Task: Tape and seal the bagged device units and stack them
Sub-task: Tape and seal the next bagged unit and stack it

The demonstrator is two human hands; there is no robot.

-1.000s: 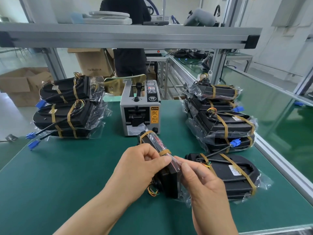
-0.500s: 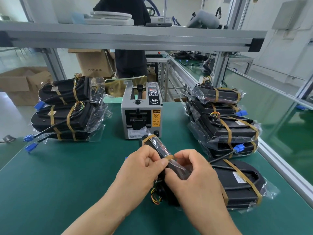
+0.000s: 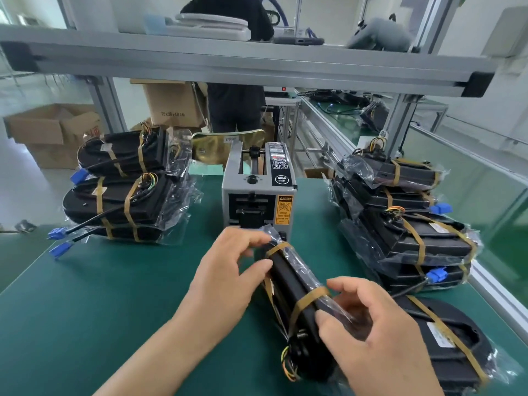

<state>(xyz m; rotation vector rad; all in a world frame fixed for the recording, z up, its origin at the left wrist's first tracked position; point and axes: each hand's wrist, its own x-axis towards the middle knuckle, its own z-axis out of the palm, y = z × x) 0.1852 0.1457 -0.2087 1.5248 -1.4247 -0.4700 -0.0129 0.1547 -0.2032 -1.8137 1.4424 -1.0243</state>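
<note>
While a clear bag (image 3: 341,311) encloses the black unit (image 3: 288,278), left hand (image 3: 220,281) and right hand (image 3: 380,347) pinch its plastic.

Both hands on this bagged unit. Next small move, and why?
Probably fold the loose bag end that the right hand pinches flat against the bagged unit: two tape bands already wrap it, the left hand grips its far end.

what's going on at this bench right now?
A person holds one bagged unit on edge in front of the tape dispenser on the green mat. The left hand grips its far end at one brown tape band; the right hand pinches the bag at the near band. Taped units sit in a left stack and a right stack; a further unit lies flat beside the right hand.
</note>
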